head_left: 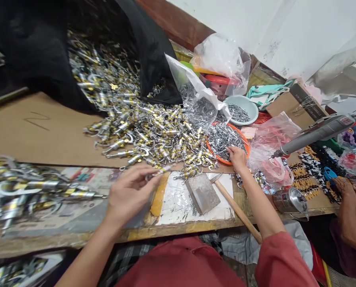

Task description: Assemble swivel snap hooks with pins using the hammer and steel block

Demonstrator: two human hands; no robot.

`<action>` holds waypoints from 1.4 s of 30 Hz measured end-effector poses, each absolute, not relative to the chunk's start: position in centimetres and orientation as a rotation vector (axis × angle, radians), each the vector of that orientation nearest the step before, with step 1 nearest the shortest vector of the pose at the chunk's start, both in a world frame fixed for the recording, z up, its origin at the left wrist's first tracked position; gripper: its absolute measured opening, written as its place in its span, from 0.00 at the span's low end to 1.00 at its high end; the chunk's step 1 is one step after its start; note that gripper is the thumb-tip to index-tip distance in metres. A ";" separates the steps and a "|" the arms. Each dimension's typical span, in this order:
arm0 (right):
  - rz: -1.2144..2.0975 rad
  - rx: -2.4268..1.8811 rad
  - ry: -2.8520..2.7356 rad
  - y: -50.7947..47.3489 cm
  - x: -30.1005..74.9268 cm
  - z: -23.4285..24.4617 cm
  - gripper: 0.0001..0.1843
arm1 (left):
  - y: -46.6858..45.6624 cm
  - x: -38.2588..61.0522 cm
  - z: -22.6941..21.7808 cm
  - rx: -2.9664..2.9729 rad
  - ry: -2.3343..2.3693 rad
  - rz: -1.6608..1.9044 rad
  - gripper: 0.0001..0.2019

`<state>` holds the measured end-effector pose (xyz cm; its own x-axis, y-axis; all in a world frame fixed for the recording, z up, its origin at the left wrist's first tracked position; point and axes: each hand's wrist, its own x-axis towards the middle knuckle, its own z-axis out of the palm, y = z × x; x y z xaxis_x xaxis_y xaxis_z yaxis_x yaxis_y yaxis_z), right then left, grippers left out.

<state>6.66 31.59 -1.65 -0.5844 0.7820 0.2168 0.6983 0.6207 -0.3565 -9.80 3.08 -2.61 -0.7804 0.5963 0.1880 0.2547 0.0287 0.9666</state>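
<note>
My left hand (133, 189) is closed around a small silver-and-yellow metal fitting (163, 170), its tip showing past the fingers. Reaching over the rim of an orange bowl (247, 148), my right hand (237, 157) pinches at the small metal pins (225, 137) inside; what lies between the fingertips is too small to make out. A steel block (202, 194) sits between my hands on a white sheet (169, 199). Beside it lies a hammer (237, 209) with a wooden handle. Small flat metal links (180, 201) are scattered left of the block.
A large heap of similar fittings (154, 131) spills from a black cloth sack (157, 67). More fittings (31, 191) lie at left. Behind stands a pale blue bowl (249, 109). An electric screwdriver (318, 133) and a metal mug (290, 201) are at right, near another person's hands (345, 189).
</note>
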 end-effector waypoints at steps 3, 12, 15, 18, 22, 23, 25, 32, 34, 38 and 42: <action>0.417 -1.136 -2.433 31.4 6.9 -1.0 0.12 | 4.6 -7.2 -1.8 0.955 1.799 1.768 0.08; 1.027 -0.602 -2.292 19.2 7.8 0.7 0.05 | 5.6 -4.2 -2.6 1.071 1.830 1.662 0.10; 1.190 -0.563 -2.175 15.9 8.0 0.8 0.05 | 5.5 -4.1 -2.9 1.041 1.878 1.638 0.14; 1.320 -0.672 -2.039 14.9 7.9 0.6 0.03 | 5.3 -4.0 -3.0 1.068 1.895 1.608 0.13; 1.499 -0.674 -1.919 14.8 8.0 0.2 0.06 | 5.1 -4.1 -2.8 1.126 1.886 1.623 0.12; 1.498 -0.667 -1.914 14.7 8.1 0.1 0.06 | 5.1 -4.1 -2.8 1.137 1.881 1.633 0.11; 1.414 -0.674 -1.912 14.6 8.3 0.1 0.06 | 5.1 -4.1 -2.7 1.153 1.877 1.642 0.10; 1.293 -0.606 -1.995 14.6 8.3 0.7 0.08 | 4.9 -3.8 -2.4 1.186 1.877 1.679 0.11; 1.296 -0.595 -1.997 14.7 8.2 0.7 0.08 | 4.8 -3.8 -2.3 1.184 1.863 1.682 0.11; 1.325 -0.611 -1.968 14.5 8.2 0.3 0.09 | 4.8 -3.7 -1.9 1.133 1.830 1.676 0.10; 1.306 -0.612 -2.000 14.3 8.8 -0.1 0.10 | 4.8 -3.7 -1.5 1.040 1.776 1.660 0.07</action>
<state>8.82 14.31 -0.06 -0.6708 0.6896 0.2729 0.0275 0.3908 -0.9201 -3.70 4.84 -1.53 -0.5882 0.7959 0.1432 0.1967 -0.0309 0.9800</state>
